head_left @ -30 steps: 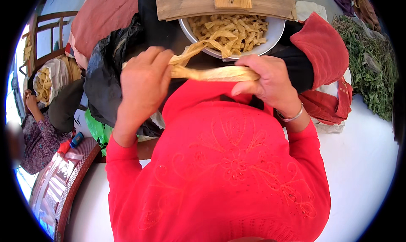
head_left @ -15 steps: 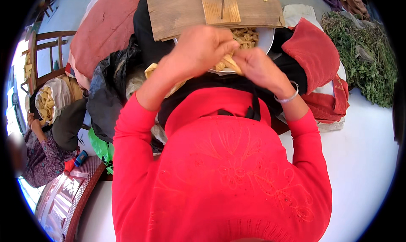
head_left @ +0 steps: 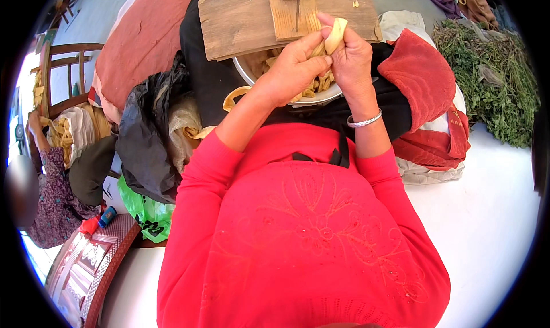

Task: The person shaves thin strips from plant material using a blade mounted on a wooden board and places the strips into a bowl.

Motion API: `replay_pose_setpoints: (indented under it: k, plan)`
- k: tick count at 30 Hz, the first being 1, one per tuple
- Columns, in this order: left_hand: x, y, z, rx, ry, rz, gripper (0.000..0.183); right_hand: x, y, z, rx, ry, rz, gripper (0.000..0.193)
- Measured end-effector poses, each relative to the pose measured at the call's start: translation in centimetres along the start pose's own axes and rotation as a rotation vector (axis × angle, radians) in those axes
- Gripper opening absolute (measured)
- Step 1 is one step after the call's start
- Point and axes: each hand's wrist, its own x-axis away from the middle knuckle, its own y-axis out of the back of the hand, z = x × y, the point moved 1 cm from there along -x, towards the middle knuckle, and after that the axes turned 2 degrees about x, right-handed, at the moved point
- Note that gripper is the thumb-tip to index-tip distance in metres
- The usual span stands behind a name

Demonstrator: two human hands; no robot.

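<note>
My left hand [head_left: 292,67] and my right hand [head_left: 352,58] are close together over the front of a metal bowl [head_left: 243,71]. Both have closed fingers on a soft, pale yellow strip [head_left: 337,34], whose kind I cannot make out. Its folded end stands up between my right thumb and fingers. My left fingers pinch it lower down. More yellow pieces [head_left: 314,92] lie in the bowl. Across the bowl's far side rests a wooden board [head_left: 238,24] with a smaller wood block [head_left: 282,18] and an upright thin metal spike [head_left: 297,11]. Another yellow strip [head_left: 230,100] loops out left of my forearm.
Black plastic [head_left: 146,133] and a green bag [head_left: 146,210] are at my left. A red cloth [head_left: 421,75] lies right of the bowl, with a heap of green plants [head_left: 487,81] beyond. Far left, another person's arm [head_left: 38,133] reaches toward a sack of yellow strips [head_left: 60,136].
Both hands have shifted; my right hand has turned upward and risen, and the strip's folded end now stands above the fingers. At far left the other person's arm has gone up.
</note>
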Motion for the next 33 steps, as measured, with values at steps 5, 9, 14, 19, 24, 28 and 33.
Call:
replay_pose_setpoints:
  k: [5, 9, 14, 19, 24, 28, 33]
  plan:
    - [0.7, 0.5, 0.7, 0.116, 0.044, -0.013, 0.04, 0.0, 0.3, 0.7, 0.389, 0.313, -0.031, 0.015]
    - [1.1, 2.7, 1.3, -0.445, -0.089, -0.074, 0.023, 0.4, 0.3, 0.3, 0.49, 0.369, 0.054, 0.018]
    - [2.4, 2.9, 1.4, -1.182, -0.351, -0.16, 0.01, 3.4, -0.5, -4.1, -0.006, -0.26, 0.355, 0.032]
    - [2.6, 2.8, 2.4, -0.901, -0.123, -0.058, 0.008, 3.6, -1.2, -3.7, -0.233, -0.127, 0.188, 0.021]
    - [2.0, 4.7, 4.0, -0.545, 0.056, -0.005, 0.011, 2.2, 0.2, 0.4, 0.565, 0.338, 0.174, 0.018]
    - [2.1, 3.8, 1.3, -1.205, -0.311, -0.083, 0.019, 4.0, 0.0, -4.0, 0.046, -0.322, 0.405, 0.035]
    - [1.8, 4.1, 1.6, -1.185, -0.436, -0.087, 0.027, 4.9, -0.8, -3.5, -0.695, -0.727, 0.478, 0.034]
